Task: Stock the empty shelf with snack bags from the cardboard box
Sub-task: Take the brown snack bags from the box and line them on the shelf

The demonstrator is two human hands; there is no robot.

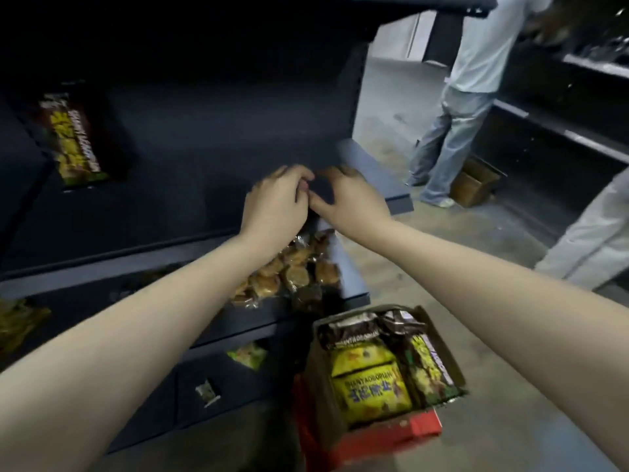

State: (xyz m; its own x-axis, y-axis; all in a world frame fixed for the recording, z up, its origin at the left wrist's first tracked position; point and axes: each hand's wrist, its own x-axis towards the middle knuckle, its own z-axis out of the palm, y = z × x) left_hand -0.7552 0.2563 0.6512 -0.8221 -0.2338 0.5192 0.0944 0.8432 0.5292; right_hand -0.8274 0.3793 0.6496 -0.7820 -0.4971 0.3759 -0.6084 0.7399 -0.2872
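My left hand [275, 202] and my right hand [350, 199] meet, fingers curled, over the right end of the dark shelf [187, 158]. Both pinch the top of a clear bag of brown pastries [292, 270], which hangs below them in front of the shelf's edge. The exact grip is hidden by the fingers. A brown-and-yellow snack bag [76, 141] lies on the shelf at far left. The open cardboard box [446, 349] stands on the floor at lower right, with a yellow snack bag [371, 386] and other bags inside.
A lower shelf [350, 277] juts out under the pastry bag. Small packs [246, 354] lie on tiers below. The box rests on a red item [391, 437]. A person [469, 97] stands in the aisle by another cardboard box [476, 182]; someone's leg [592, 240] is at right.
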